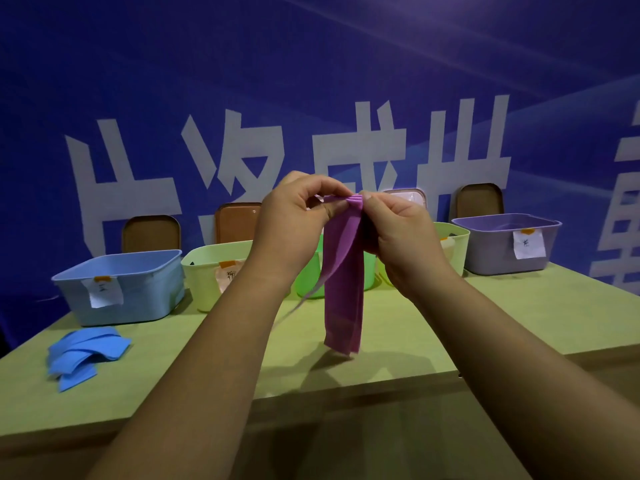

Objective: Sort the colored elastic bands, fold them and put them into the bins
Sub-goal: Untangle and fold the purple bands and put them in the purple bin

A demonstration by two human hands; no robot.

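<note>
Left hand (294,209) and right hand (398,223) both pinch the top fold of a long purple elastic band (343,282), fingertips meeting at its bunched upper edge. The doubled strip hangs free below the grip, probably so the layers align. The purple plastic bin (498,251) sits right of the grip, beyond it.

Your two hands and forearms, both uncovered.

Your left hand (291,216) and your right hand (401,230) are bare. Your left forearm (214,341) and your right forearm (502,341) are bare as well, from the wrist to the place where they leave the view. The fingers are rather short and full. One thumbnail on your right hand shows, and it is cut short.
</note>
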